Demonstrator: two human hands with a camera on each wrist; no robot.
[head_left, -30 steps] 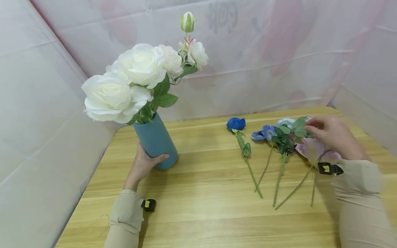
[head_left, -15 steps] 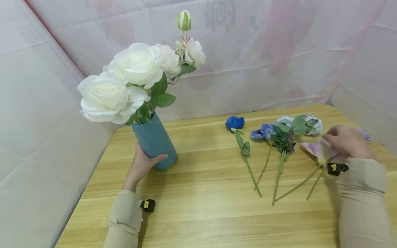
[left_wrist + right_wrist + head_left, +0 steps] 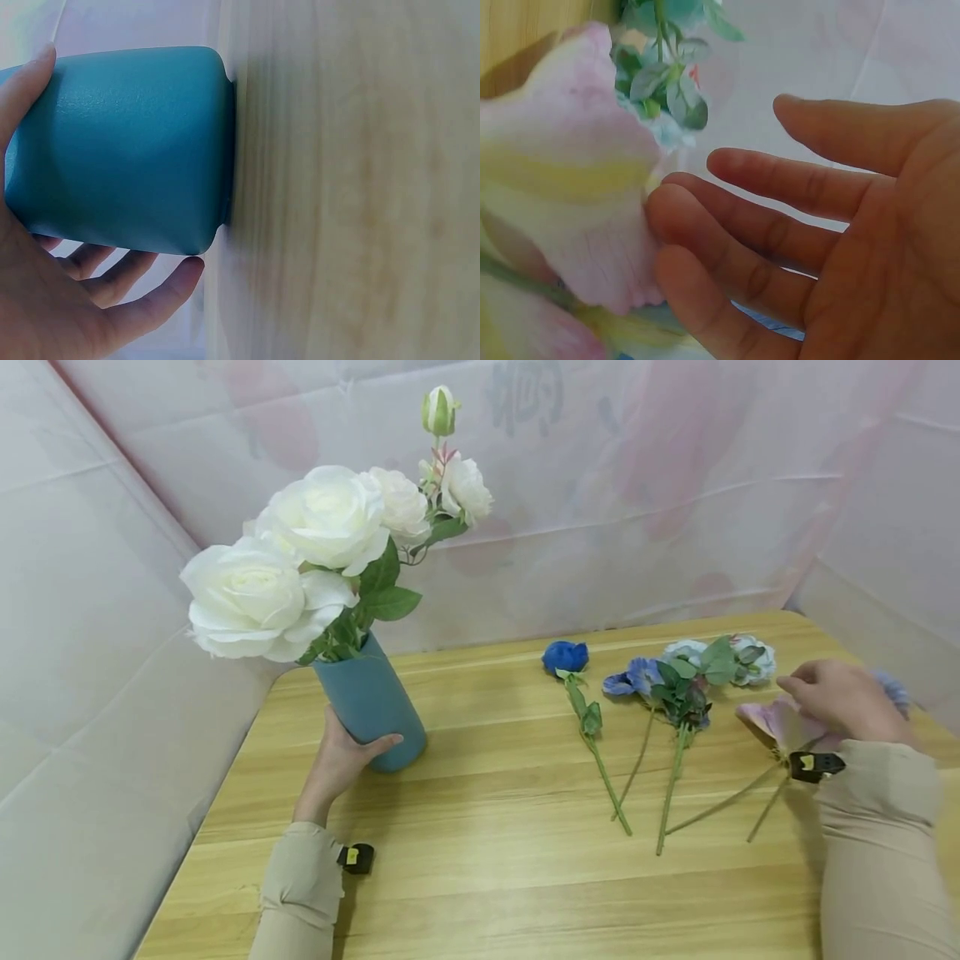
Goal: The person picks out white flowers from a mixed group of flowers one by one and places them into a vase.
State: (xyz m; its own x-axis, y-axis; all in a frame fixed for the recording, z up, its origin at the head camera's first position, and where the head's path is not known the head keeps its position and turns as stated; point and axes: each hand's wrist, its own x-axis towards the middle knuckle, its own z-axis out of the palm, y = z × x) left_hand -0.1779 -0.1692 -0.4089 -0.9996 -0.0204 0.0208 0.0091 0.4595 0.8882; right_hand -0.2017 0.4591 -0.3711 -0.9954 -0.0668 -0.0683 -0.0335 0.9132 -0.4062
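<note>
On the left of the head view, my left hand (image 3: 347,756) grips the lower part of a blue vase (image 3: 371,702). The left wrist view shows the thumb on one side of the vase (image 3: 127,150) and the fingers along the other, its base at the tabletop. White artificial roses (image 3: 247,597) with green leaves fill the vase. At the far right, my right hand (image 3: 847,697) hovers over a pale pink-purple flower (image 3: 780,720). In the right wrist view, the hand's fingers are loosely bent, holding nothing, with fingertips right at the edge of the petal (image 3: 562,165).
A dark blue rose (image 3: 566,657) lies on the wooden table (image 3: 480,877). Right of it are blue-violet flowers (image 3: 633,678) and pale blue blooms (image 3: 753,660), their stems pointing towards the front. Another blue flower (image 3: 892,692) shows behind the right hand. Fabric walls surround the table.
My right hand has moved right, from the leaves of the pale blue flowers to over the pink-purple flower, whose petals shifted right. My left hand keeps its hold on the vase.
</note>
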